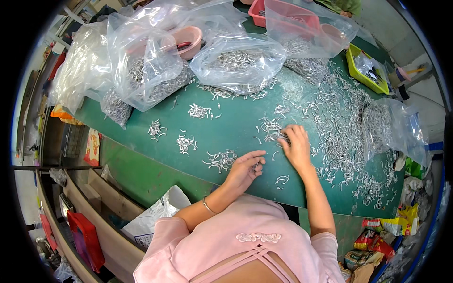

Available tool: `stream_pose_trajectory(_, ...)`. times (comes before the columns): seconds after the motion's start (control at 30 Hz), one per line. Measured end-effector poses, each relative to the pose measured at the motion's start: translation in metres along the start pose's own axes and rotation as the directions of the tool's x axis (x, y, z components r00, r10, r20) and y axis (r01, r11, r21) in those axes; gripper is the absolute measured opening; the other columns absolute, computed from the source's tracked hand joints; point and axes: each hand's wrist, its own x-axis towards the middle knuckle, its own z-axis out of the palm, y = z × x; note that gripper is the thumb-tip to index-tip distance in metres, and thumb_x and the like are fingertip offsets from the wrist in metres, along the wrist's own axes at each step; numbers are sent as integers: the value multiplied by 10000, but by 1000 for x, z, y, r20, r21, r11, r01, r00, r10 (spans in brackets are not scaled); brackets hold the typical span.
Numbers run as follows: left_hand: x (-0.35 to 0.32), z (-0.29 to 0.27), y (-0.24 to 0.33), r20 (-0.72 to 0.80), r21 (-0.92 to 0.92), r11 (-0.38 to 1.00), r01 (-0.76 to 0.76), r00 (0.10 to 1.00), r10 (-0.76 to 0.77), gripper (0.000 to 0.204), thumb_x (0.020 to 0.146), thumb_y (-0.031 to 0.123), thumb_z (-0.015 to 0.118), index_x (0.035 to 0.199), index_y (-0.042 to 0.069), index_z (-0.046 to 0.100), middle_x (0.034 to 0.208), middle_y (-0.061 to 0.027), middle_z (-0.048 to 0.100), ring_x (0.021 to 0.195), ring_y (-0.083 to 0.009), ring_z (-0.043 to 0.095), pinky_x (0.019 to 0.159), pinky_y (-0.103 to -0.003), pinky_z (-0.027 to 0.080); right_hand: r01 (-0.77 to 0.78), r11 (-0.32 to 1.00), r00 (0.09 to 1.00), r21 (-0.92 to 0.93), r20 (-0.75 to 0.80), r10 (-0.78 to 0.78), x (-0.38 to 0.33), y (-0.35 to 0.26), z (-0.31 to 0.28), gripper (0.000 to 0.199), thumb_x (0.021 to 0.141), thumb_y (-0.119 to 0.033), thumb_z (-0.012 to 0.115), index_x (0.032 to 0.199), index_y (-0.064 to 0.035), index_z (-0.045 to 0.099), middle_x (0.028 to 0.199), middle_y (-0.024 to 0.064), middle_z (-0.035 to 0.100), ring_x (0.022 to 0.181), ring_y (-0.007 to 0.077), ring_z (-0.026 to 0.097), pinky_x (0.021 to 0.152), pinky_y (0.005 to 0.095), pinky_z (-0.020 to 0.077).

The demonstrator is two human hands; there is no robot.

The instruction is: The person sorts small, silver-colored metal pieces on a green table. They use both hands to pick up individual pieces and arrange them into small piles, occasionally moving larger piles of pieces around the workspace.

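Note:
Over the green table, my left hand (245,172) is half closed, its fingers curled toward the thumb. Something small and greyish shows between those fingers, too small to name. To its right, my right hand (297,147) reaches down with its thumb and fingers apart. Its fingertips touch the edge of a small pile of curved silver metal pieces (271,128). Beside my left hand lies another small pile of such pieces (222,161). A few loose curved pieces (282,180) lie nearer my body, between the two forearms.
Several small piles (186,143) lie at the left of the table (236,118). A wide spread of loose pieces (337,127) covers the right side. Clear bags of pieces (238,63), a pink bowl (188,41) and a yellow-green basket (367,70) stand farther back. Someone's green sleeve (343,5) shows at the far edge.

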Motion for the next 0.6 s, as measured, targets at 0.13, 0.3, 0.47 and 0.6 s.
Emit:
stream_pose_trajectory(0.13,-2,0,2,-17,20,1000,-22,1000,22,257,953,40,504,1194,-14,574,909,-42,618,739,-98,543,697,-246,479,-117,978,990,172,-61,129,4,20,-4,206,748,-13,722,918,-4,607,886,128,606,817,318,583,754,408,464)
stream_pose_trajectory(0.3,-3,-1,4,-30,27,999,-42,999,42,256,952,38,504,1193,-19,567,913,-47,615,774,-118,564,743,-263,496,-273,915,957,297,-10,289,2,18,-23,108,794,46,661,889,12,623,828,118,623,722,229,599,690,333,480)
stream_pose_trajectory(0.47,-1,-1,2,-39,31,999,-37,999,38,253,951,35,505,1189,-23,567,914,-48,615,789,-129,569,762,-271,496,-340,862,926,376,-26,377,-9,27,-18,123,854,23,616,969,7,657,841,104,662,692,172,601,672,302,486)
stream_pose_trajectory(0.6,-1,-1,1,-38,35,999,-29,999,30,251,950,42,510,1185,-19,571,914,-46,615,801,-129,570,773,-274,493,-345,793,924,502,30,382,-2,6,-15,174,897,-18,598,1054,-9,673,860,80,688,708,120,598,667,281,484)
